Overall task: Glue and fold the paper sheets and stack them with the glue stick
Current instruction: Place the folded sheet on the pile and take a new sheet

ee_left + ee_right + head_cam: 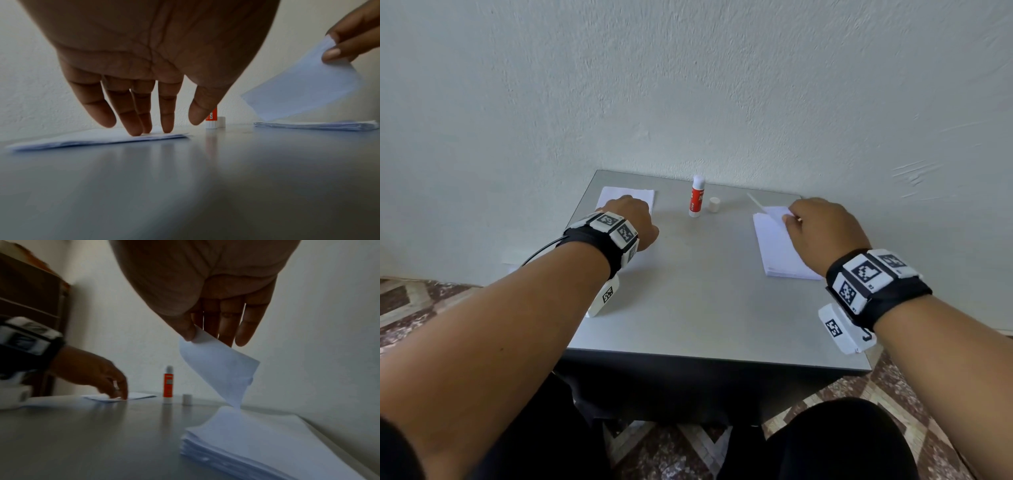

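An uncapped red and white glue stick stands upright at the back middle of the grey table, its white cap just to its right. My left hand presses straight fingers down on a flat pile of folded white sheets at the back left. On the right lies a stack of unfolded sheets. My right hand pinches the top sheet by its corner between thumb and fingers, and the sheet hangs curled above the stack.
A white textured wall rises right behind the table. Dark wooden furniture stands off to the left. Patterned floor tiles lie around the table, and my dark-trousered legs are under its front edge.
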